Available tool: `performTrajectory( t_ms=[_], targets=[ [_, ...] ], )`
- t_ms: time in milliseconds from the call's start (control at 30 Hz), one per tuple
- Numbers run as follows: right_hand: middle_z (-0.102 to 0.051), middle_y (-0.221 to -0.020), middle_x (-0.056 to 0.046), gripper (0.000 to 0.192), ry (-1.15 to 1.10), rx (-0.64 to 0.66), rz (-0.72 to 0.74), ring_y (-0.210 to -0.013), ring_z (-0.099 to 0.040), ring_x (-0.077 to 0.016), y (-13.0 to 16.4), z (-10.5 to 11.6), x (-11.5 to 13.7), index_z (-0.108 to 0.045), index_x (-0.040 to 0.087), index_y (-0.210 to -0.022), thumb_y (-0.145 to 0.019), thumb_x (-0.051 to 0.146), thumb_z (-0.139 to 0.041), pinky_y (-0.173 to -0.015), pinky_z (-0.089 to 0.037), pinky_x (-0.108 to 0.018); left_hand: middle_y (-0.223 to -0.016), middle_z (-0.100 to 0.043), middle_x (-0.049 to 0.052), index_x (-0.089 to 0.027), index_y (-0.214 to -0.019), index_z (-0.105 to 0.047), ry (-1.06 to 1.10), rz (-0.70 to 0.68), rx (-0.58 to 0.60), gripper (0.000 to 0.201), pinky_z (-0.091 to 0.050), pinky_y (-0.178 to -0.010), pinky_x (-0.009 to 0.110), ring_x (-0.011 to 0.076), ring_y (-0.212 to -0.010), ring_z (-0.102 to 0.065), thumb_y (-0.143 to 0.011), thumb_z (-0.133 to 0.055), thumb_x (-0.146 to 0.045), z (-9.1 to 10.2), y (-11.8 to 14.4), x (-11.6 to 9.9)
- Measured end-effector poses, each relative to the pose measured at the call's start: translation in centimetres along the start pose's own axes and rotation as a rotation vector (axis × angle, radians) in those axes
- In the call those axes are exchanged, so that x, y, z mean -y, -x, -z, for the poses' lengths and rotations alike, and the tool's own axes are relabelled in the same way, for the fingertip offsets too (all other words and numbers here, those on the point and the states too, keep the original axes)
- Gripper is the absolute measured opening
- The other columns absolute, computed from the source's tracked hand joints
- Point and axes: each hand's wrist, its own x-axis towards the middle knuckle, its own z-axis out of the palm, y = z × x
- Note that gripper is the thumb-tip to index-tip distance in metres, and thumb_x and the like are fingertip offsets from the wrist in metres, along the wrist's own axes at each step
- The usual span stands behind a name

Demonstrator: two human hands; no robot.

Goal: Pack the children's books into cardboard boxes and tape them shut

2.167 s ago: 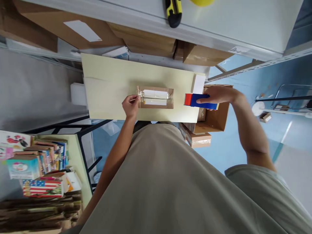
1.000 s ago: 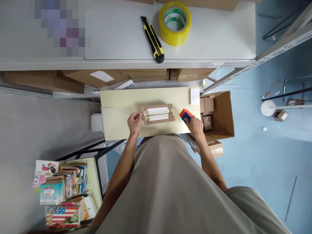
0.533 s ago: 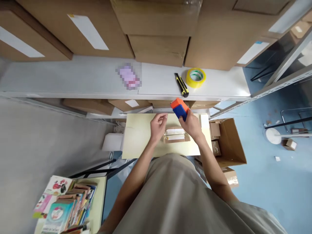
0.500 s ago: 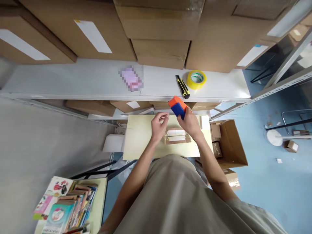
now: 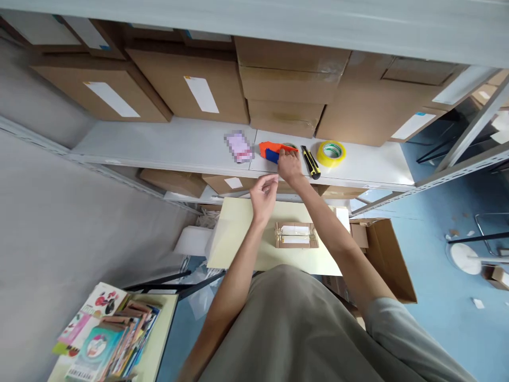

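Note:
My right hand (image 5: 289, 165) grips an orange and blue tape dispenser (image 5: 272, 154) on the light grey shelf (image 5: 183, 146); part of the dispenser is hidden by the fingers. My left hand (image 5: 264, 197) hovers by the shelf's front edge, its fingers curled in towards the thumb; whether a small piece is pinched there cannot be made out. Just right of my right hand lies a black and yellow utility knife (image 5: 310, 162), beside a yellow tape roll (image 5: 331, 154). Below, a small taped cardboard box (image 5: 296, 244) with white labels rests on the pale yellow table (image 5: 234, 233).
Large cardboard boxes (image 5: 207, 87) line the shelf's back. A blurred-out pinkish item (image 5: 239, 146) lies left of the dispenser. An open carton (image 5: 392, 260) stands right of the table. Books and magazines (image 5: 115, 334) are piled on another table at lower left.
My right hand has carried the tape dispenser from above the table forward onto the shelf, left of the knife. My left hand stays near the shelf edge. The view has shifted and tilted upward.

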Motion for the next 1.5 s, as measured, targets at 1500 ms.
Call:
performTrajectory(
  t_ms=[1500],
  targets=[
    [-0.066,-0.164,-0.03,0.055,-0.513,0.262,-0.482,-0.141,-0.074,-0.028,30.0,-17.7,-13.7,-0.047,0.007,-0.17,-0.121,0.031,-0.036,-0.114,-0.06,-0.037,-0.111,-0.089,0.012,-0.021,-0.11,-0.084,-0.278,0.514,-0.003,0.047,-0.066,-0.103,0.043,0.0298,-0.109,-0.083,-0.092,-0.086,-0.064,4.2,16.7,14.7]
  ],
)
